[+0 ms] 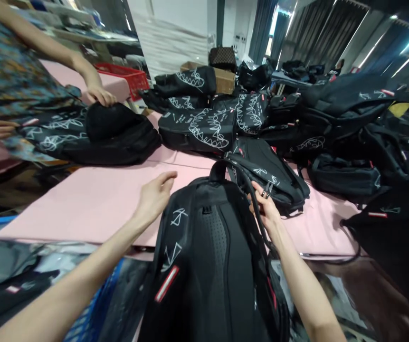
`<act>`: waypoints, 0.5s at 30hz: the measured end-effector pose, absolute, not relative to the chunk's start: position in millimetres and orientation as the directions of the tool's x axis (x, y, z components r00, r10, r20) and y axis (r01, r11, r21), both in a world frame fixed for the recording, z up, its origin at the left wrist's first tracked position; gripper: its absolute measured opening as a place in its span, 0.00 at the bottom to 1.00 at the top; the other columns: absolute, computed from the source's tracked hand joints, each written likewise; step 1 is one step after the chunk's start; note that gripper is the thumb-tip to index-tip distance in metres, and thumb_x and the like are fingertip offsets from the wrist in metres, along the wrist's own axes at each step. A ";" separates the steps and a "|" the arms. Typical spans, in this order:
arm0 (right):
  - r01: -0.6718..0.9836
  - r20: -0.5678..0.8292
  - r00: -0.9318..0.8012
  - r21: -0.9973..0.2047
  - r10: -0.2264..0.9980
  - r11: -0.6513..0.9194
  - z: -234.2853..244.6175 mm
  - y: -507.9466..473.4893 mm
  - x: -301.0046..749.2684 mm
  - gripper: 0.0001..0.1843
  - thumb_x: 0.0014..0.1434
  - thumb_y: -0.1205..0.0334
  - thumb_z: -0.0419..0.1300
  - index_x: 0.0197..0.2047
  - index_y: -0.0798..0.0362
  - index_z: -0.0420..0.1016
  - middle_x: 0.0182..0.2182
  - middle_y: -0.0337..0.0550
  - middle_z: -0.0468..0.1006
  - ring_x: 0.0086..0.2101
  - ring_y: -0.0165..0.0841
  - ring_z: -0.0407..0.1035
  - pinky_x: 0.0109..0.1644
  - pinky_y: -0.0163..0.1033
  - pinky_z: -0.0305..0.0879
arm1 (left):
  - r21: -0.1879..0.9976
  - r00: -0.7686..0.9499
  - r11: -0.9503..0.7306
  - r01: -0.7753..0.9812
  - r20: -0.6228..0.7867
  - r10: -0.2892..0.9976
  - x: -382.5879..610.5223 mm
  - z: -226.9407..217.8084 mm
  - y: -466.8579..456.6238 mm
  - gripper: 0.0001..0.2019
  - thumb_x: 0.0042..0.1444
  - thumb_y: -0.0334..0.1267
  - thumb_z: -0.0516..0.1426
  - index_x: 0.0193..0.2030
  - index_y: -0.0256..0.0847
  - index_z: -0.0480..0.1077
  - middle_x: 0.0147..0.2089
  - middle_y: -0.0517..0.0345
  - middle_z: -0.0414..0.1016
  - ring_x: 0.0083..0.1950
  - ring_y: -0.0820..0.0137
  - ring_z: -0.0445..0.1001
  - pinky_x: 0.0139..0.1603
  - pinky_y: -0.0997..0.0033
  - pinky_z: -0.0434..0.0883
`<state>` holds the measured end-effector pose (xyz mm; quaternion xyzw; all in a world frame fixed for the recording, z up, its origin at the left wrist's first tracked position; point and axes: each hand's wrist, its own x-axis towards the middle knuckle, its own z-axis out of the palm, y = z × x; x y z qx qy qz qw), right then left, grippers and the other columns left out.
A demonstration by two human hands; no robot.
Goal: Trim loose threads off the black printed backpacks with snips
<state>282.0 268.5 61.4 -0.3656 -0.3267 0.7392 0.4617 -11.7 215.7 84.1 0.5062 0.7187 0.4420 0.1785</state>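
A black backpack [211,256] with white scribble print and a red reflective strip lies in front of me, its padded back up, partly over the edge of the pink table [93,199]. My left hand [156,194] hovers just left of the backpack's top with fingers loosely curled and nothing in it. My right hand [266,209] pinches the backpack's black shoulder strap [252,199] near its metal zip pulls, on the right side of the bag.
Many more black backpacks [204,128] are piled across the far and right side of the table. At the left another person's hands [99,95] press on a backpack [97,135]. A red crate [126,76] and a cardboard box [223,78] stand behind. A blue bin [93,308] sits below left.
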 end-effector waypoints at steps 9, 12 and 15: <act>-0.541 -0.305 -0.535 -0.593 0.788 -0.596 40.1 292.3 284.6 0.26 0.47 0.68 0.64 0.50 0.47 0.66 0.19 0.27 0.59 0.13 0.17 0.46 0.13 0.22 0.47 | 0.820 0.184 -0.386 0.422 0.339 0.923 35.6 59.4 381.9 0.21 0.52 0.43 0.53 0.53 0.42 0.68 0.58 0.56 0.68 0.59 0.65 0.63 0.61 0.68 0.56; -0.516 -0.317 -0.577 -0.574 0.753 -0.636 28.2 298.4 290.6 0.26 0.47 0.68 0.64 0.50 0.48 0.66 0.18 0.27 0.58 0.13 0.17 0.44 0.13 0.22 0.46 | 0.907 0.318 -0.297 0.300 0.199 0.927 45.6 57.5 400.9 0.15 0.50 0.43 0.54 0.42 0.42 0.75 0.45 0.58 0.76 0.48 0.66 0.70 0.53 0.72 0.62; -0.490 -0.309 -0.560 -0.625 0.769 -0.608 20.9 306.9 301.3 0.22 0.44 0.66 0.68 0.44 0.50 0.70 0.16 0.26 0.58 0.13 0.16 0.42 0.13 0.22 0.44 | 0.938 0.355 -0.175 0.298 0.061 0.933 52.2 56.5 410.2 0.13 0.48 0.46 0.55 0.28 0.39 0.75 0.29 0.60 0.75 0.33 0.68 0.70 0.38 0.73 0.66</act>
